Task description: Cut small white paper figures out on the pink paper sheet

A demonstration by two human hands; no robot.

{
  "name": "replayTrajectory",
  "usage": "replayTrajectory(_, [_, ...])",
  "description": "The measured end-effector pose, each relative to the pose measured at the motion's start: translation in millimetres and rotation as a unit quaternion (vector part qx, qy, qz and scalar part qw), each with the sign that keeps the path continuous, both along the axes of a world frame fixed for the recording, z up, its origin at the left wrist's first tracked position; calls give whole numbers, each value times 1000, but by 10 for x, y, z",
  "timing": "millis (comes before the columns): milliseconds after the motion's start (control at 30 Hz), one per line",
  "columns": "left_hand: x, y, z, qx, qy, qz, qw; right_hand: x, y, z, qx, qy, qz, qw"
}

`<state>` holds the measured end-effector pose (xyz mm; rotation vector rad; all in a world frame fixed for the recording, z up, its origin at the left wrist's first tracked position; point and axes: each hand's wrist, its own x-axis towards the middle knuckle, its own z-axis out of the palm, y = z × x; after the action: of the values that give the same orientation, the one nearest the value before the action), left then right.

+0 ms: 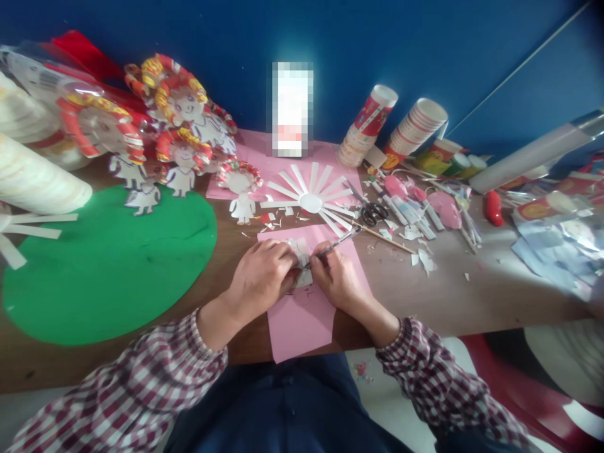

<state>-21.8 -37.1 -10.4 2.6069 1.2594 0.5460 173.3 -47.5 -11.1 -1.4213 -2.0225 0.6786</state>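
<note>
A small white paper piece (303, 277) rests on a pink paper sheet (302, 333) at the table's front edge. My left hand (264, 270) is curled over this piece, its fingertips pressed together on it. In my right hand (337, 274) is a slim pen (337, 242), slanting up to the right, its lower end at the white piece. What is drawn there is partly hidden by my fingers. Just beyond my hands lies a white paper cup cut into spread strips (311, 202), with a paper figure with a wrapper-ringed head (242, 204) to its left.
Black-handled scissors (374, 214), a thin stick (387, 240), markers (401, 211) and paper scraps lie to the right. Stacked paper cups (365, 126) stand behind. On the left are a green oval sheet (108, 270) and several ringed paper figures (182, 160). A blurred-out bright upright object stands at the back.
</note>
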Motion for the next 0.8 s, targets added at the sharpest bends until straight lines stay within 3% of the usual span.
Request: replayTrajectory(800, [6, -4, 7, 6, 1, 2, 1000, 10, 10, -2, 2, -33, 5, 999])
